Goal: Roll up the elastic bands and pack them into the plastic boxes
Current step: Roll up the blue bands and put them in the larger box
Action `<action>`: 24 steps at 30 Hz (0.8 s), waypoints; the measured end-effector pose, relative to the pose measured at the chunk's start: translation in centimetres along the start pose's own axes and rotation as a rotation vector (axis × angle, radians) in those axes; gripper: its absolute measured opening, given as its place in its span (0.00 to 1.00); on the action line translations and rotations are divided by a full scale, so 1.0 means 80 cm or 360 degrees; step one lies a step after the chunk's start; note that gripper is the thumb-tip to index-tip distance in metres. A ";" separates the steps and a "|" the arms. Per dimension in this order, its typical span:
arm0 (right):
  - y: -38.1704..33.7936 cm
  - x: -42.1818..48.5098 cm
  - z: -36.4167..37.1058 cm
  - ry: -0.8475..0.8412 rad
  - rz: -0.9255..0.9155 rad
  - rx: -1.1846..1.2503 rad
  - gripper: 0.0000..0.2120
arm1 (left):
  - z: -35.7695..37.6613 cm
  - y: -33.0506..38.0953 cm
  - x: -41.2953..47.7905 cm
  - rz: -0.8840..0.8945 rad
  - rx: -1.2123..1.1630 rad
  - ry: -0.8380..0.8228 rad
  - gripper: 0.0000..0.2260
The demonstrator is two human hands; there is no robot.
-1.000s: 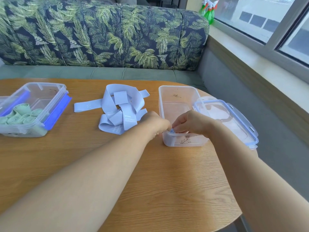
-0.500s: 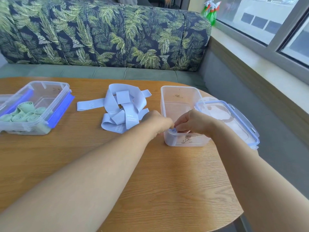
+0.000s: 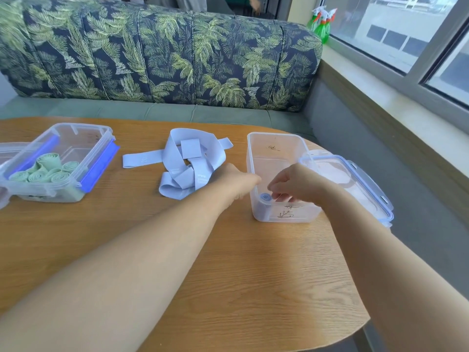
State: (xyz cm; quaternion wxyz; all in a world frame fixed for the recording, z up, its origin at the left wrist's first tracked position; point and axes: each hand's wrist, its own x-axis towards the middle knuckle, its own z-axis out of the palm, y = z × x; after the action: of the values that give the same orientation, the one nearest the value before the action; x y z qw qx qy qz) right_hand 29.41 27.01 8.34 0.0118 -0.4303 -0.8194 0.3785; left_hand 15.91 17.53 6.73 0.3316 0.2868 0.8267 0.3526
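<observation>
A clear plastic box [image 3: 276, 138] stands open on the table's right side. In its near left corner a rolled blue elastic band [image 3: 265, 198] stands on end. My right hand [image 3: 297, 185] reaches inside the box, its curled fingertips on the roll's right side. Outside the box's left wall is my left hand [image 3: 236, 179], holding nothing, fingertips at the rim. A heap of loose blue bands [image 3: 187, 165] lies left of the box. A second clear box [image 3: 83, 133] at the far left holds several rolled green bands [image 3: 42, 174].
The right box's lid [image 3: 355, 184], edged with blue clips, lies against its right side near the round wooden table's [image 3: 228, 275] edge. A leaf-patterned sofa [image 3: 162, 54] runs behind the table. Green spray bottles [image 3: 321, 21] stand on the window sill.
My left hand has drawn back from the roll to outside the box wall, so the blue roll now shows in the box corner. My right hand stays at the roll.
</observation>
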 end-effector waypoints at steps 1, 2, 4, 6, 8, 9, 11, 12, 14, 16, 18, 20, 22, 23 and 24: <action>-0.001 -0.001 -0.002 0.0076 -0.0043 -0.0010 0.07 | -0.005 -0.003 0.000 0.0010 -0.0030 0.0030 0.13; -0.003 -0.001 -0.004 0.0158 -0.0093 -0.0007 0.07 | -0.011 -0.007 0.001 0.0014 -0.0058 0.0064 0.14; -0.011 -0.003 -0.007 0.0301 -0.0208 -0.0006 0.08 | -0.025 -0.017 0.002 0.0020 -0.0127 0.0139 0.17; -0.021 -0.006 -0.007 0.0376 -0.0306 -0.0022 0.09 | -0.043 -0.032 -0.001 0.0042 -0.0180 0.0182 0.12; -0.033 -0.010 -0.001 0.0411 -0.0382 -0.0011 0.08 | -0.061 -0.053 -0.001 0.0046 -0.0152 0.0218 0.11; -0.039 -0.011 0.003 0.0429 -0.0424 -0.0014 0.08 | -0.070 -0.065 -0.003 0.0039 -0.0134 0.0235 0.11; -0.052 -0.015 0.012 0.0450 -0.0495 -0.0018 0.08 | -0.089 -0.089 -0.007 0.0036 -0.0096 0.0252 0.09; -0.059 -0.016 0.017 0.0445 -0.0516 -0.0017 0.08 | -0.097 -0.103 -0.008 0.0036 -0.0067 0.0251 0.07; -0.074 -0.018 0.030 0.0420 -0.0536 -0.0036 0.09 | -0.112 -0.130 -0.012 0.0036 0.0025 0.0274 0.07; -0.089 -0.019 0.045 0.0392 -0.0544 -0.0078 0.08 | -0.127 -0.151 -0.025 0.0091 0.0216 0.0319 0.05; -0.102 -0.020 0.062 0.0334 -0.0510 -0.0078 0.08 | -0.140 -0.175 -0.030 0.0214 0.0525 0.0337 0.06; -0.111 -0.019 0.084 0.0251 -0.0439 -0.0087 0.08 | -0.151 -0.195 -0.037 0.0314 0.0853 0.0249 0.20; -0.114 -0.011 0.107 0.0207 -0.0344 -0.0137 0.08 | -0.160 -0.211 -0.042 0.0323 0.1009 0.0083 0.29; -0.116 -0.006 0.118 0.0205 -0.0309 -0.0172 0.08 | -0.162 -0.217 -0.045 0.0324 0.1043 0.0022 0.31; -0.119 -0.001 0.128 0.0205 -0.0277 -0.0219 0.08 | -0.163 -0.223 -0.045 0.0340 0.1062 -0.0009 0.32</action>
State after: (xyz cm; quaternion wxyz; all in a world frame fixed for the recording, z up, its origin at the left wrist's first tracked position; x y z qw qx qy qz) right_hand 19.31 17.43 7.09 0.0676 -0.3809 -0.8752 0.2905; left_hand 4.02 -0.61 1.10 0.1831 0.4651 0.8609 0.0950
